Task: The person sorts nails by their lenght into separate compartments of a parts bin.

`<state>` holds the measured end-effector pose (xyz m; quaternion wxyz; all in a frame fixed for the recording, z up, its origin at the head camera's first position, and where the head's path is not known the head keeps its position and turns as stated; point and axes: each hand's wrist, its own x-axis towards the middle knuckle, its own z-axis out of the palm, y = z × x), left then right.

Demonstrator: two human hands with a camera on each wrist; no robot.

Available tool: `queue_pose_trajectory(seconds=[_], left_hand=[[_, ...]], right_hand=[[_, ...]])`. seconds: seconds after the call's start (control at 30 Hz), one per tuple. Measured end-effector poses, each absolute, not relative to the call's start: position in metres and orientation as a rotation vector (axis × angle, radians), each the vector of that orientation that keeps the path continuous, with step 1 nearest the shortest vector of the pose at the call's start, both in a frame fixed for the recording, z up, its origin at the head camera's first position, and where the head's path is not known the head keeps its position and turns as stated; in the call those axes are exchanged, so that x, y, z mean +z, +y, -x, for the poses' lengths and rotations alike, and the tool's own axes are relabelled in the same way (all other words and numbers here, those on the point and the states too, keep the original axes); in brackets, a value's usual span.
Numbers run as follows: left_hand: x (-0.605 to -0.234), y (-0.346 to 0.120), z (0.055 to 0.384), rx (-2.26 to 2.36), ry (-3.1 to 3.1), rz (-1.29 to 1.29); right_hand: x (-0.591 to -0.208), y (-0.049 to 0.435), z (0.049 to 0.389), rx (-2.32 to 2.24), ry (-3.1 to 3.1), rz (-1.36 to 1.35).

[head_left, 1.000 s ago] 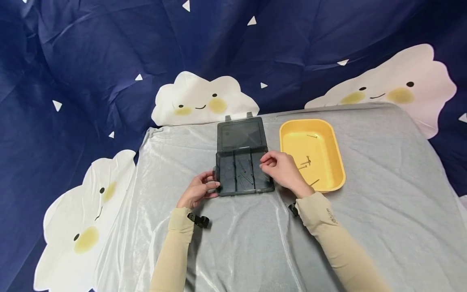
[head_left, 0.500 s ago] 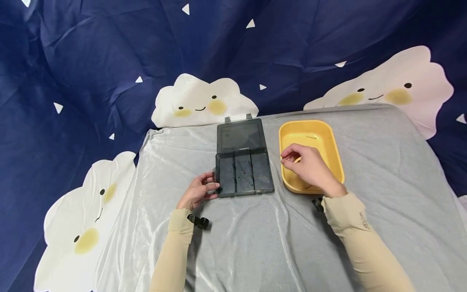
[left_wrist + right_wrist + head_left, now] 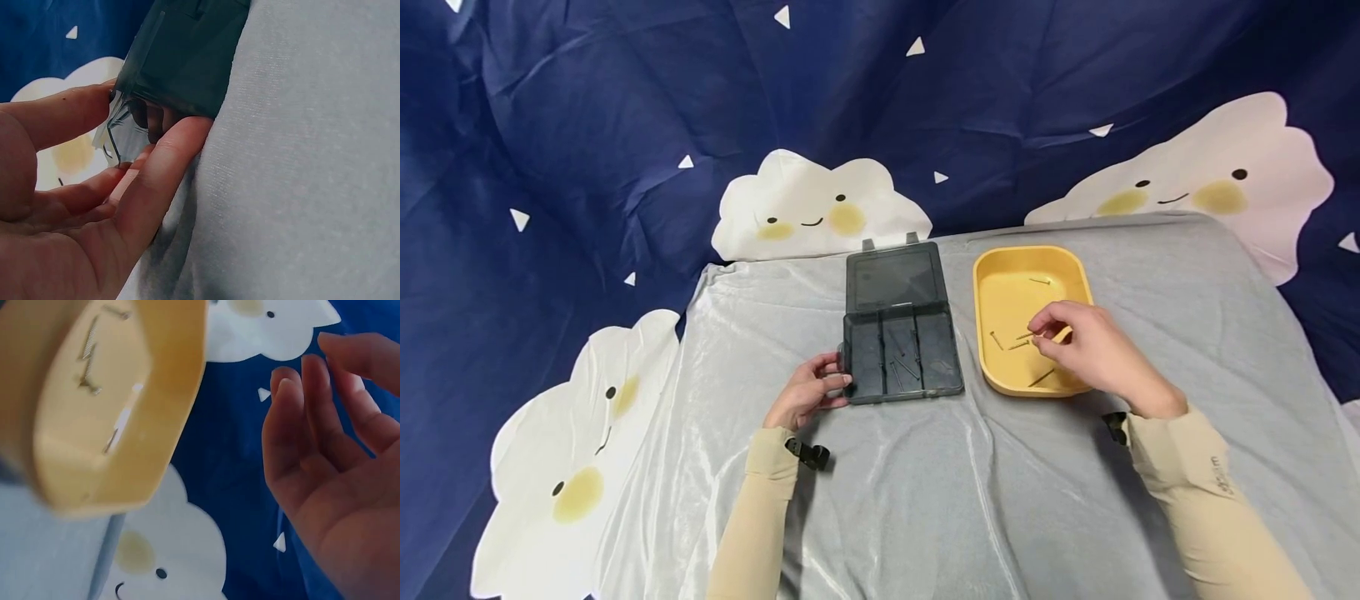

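A left hand (image 3: 803, 392) grips a box (image 3: 864, 354); a right hand (image 3: 1093, 346), fingers relaxed, hides one corner of a tray (image 3: 1002, 296) before a cloud-patterned backdrop (image 3: 1000, 92). Sleeve lettering (image 3: 1222, 475) is illegible.

A navy backdrop (image 3: 1000, 83) with smiling white clouds (image 3: 808, 208) and small triangles (image 3: 915, 47) rises behind grey cloth (image 3: 910, 500).

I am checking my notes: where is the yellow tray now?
In the head view, the tray is on the grey cloth, right of the box; the right hand covers part of its right side.
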<state>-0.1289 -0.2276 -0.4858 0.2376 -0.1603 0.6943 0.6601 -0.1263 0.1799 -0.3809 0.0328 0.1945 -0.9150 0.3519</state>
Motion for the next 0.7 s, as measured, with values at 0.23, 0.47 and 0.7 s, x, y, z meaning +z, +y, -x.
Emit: queue_pose_trajectory(seconds=[0.23, 0.47, 0.7], left_hand=[[-0.485, -0.227, 0.129, 1.812, 1.894, 0.43], [-0.487, -0.227, 0.129, 1.807, 1.899, 0.43], [-0.488, -0.226, 0.129, 1.803, 1.912, 0.44]], right_hand=[[-0.393, 0.196, 0.12, 0.994, -2.846, -0.606], [-0.414, 0.198, 0.121, 1.006, -2.923, -0.624], [-0.427, 0.2, 0.131, 1.038, -2.992, -0.689]])
